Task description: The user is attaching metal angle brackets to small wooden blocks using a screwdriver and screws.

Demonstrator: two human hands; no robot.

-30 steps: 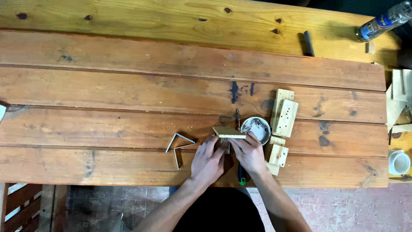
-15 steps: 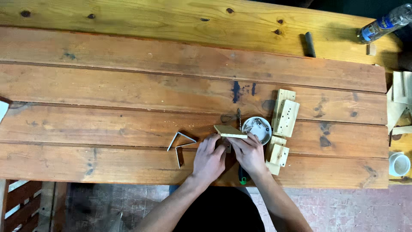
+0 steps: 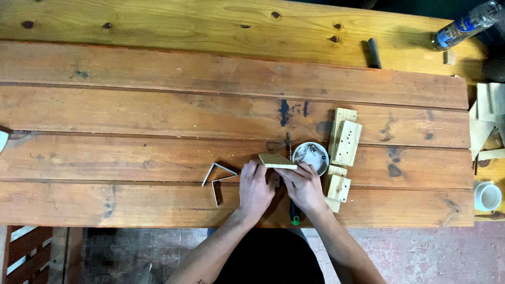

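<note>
Head view: left hand and right hand, fingers closed, pinch small wood block steady, screw dish at three o'clock within reach.

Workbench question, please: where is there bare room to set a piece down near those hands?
The planks left of the metal brackets lie bare, as does the strip above the small board that both hands hold. Right of the right hand it is crowded: round tin, drilled wood blocks.
</note>
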